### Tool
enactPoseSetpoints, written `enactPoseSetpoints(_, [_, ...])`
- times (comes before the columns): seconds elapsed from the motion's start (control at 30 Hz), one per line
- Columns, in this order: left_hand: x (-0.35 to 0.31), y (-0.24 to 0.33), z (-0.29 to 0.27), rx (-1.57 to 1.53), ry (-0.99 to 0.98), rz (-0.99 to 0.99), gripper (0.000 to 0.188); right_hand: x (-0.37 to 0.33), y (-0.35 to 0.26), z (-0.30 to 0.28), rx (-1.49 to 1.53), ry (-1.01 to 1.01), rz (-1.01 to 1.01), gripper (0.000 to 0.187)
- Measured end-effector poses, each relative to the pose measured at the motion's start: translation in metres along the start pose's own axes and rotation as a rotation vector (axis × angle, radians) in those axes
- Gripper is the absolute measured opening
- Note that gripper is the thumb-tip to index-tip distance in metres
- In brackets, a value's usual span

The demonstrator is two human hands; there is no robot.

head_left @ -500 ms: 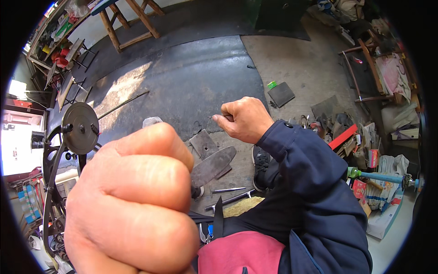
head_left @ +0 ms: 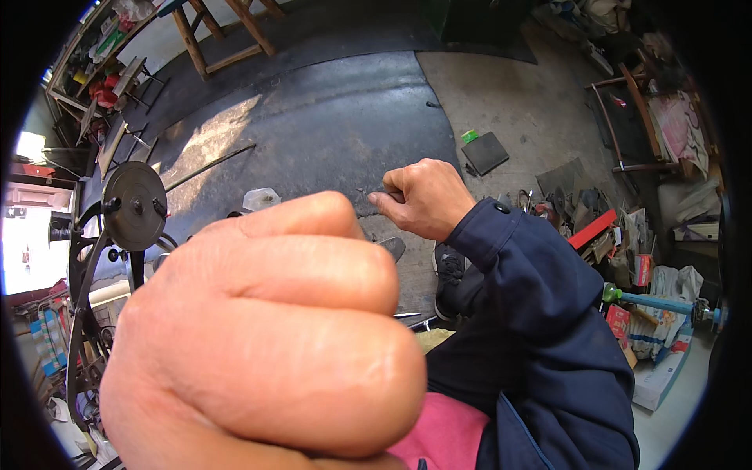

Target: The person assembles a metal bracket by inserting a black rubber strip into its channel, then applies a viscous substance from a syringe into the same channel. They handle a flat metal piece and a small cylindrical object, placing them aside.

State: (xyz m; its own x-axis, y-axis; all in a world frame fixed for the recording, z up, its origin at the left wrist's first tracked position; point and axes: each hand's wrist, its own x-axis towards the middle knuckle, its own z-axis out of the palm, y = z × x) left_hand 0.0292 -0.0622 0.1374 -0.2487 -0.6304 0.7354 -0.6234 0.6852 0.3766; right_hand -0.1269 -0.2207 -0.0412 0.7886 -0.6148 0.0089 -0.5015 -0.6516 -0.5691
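My left hand [head_left: 266, 329] looms very large and close at lower left, its fingers curled into a fist. Its palm side is turned away, so whatever it may hold stays out of sight. Farther off, right of the middle, my right hand [head_left: 423, 197] is closed too, the thumb lying along the bent fingers and pointing left. I cannot make out anything in its grip. A dark blue sleeve [head_left: 540, 290] covers my right arm. Behind the left fist, only the tip of a grey sole-shaped plate [head_left: 392, 248] shows. A pink cloth [head_left: 442, 431] lies over my lap.
A black hand-cranked machine with a round wheel [head_left: 135, 205] stands at left. Dark matting [head_left: 329, 117] covers the floor ahead. A flat black square [head_left: 486, 153] lies beyond my right hand. Tools and a red box [head_left: 593, 229] clutter the right. A wooden stool [head_left: 227, 39] stands far left.
My left fist has moved right and slightly upward, larger in view, now covering most of the sole-shaped plate. My right hand has shifted slightly, its thumb a little more apart from the index finger.
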Motion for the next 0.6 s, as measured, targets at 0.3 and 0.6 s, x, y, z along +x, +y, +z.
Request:
enactPoseSetpoints(0.3, [0.0005, -0.0009, -0.0044, 0.029, -0.090, -0.001, 0.035, 0.0011, 0.0034, 0.0051, 0.035, 0.055, -0.051, 0.036])
enactPoseSetpoints(0.6, [0.0024, 0.0032, -0.0090, 0.045, -0.183, 0.009, 0.031, 0.0005, 0.0003, 0.0017, 0.022, 0.033, -0.023, 0.036])
